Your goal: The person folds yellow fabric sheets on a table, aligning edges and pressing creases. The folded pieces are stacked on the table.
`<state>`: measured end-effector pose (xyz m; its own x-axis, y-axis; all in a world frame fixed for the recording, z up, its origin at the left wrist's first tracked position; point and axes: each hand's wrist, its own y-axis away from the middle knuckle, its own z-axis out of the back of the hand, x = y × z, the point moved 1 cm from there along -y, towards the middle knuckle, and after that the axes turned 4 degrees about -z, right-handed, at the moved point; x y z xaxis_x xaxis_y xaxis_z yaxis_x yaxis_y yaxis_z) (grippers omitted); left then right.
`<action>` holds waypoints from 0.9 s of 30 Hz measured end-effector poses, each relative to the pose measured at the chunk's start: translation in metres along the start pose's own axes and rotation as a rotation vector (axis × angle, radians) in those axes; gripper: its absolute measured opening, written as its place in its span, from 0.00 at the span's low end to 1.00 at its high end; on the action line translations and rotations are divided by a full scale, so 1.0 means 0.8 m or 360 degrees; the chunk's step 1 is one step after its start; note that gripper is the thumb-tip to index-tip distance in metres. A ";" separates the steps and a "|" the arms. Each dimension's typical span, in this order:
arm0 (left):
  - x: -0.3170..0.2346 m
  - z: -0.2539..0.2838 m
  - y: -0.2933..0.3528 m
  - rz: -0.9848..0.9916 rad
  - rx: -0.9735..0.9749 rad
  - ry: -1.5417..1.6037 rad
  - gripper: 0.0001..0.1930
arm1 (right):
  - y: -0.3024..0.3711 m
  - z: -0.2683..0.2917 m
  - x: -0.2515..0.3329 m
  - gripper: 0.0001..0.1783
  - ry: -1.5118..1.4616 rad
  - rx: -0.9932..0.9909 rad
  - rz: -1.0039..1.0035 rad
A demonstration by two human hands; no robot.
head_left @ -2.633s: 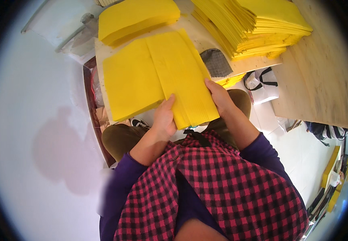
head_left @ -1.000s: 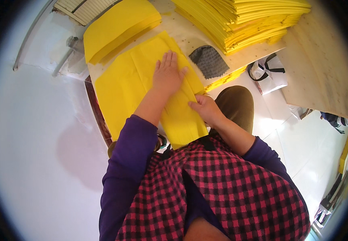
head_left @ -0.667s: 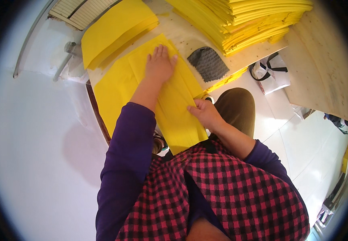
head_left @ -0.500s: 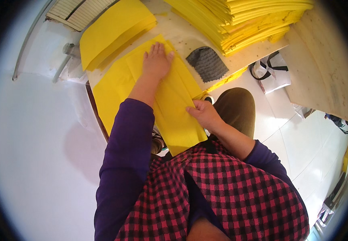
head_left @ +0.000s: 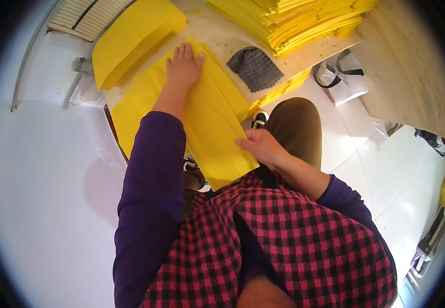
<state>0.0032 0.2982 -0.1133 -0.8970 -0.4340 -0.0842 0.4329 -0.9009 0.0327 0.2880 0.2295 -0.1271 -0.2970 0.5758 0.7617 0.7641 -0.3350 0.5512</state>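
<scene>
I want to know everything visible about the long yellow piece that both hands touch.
The long yellow piece looks fabric-like, with straight edges and faint lengthwise creases. It slants from atop other yellow sheets toward the checked apron. The left hand lies flat on its far part; the right hand grips its right edge near the close end. Layer count is unclear.

Grey patch [head_left: 255, 69]: textured, flat on the table [head_left: 215, 32], near its right edge
White bag [head_left: 350, 88]: black handles, on the pale tiled floor [head_left: 348, 167]
Wooden board [head_left: 412, 77]: pale, right of the bag
Slatted panel [head_left: 79, 19]: cream with dark lines, upper left
</scene>
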 end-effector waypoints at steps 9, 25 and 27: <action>0.006 0.000 -0.006 -0.0009 0.0037 0.0034 0.36 | 0.050 0.007 -0.014 0.15 -0.0117 0.0118 -0.0179; -0.070 0.088 0.080 -0.1586 0.0446 0.0404 0.14 | 0.067 0.036 0.008 0.13 0.0238 0.0071 0.0060; -0.078 0.097 0.085 -0.1548 0.0494 0.0383 0.15 | 0.073 0.046 0.026 0.13 0.0447 0.0054 0.0069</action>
<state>0.0816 0.2635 -0.0288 -0.7892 0.4606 -0.4062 -0.5380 -0.8375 0.0958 0.3476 0.2492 -0.0915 -0.4071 0.3305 0.8515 0.7970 -0.3269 0.5079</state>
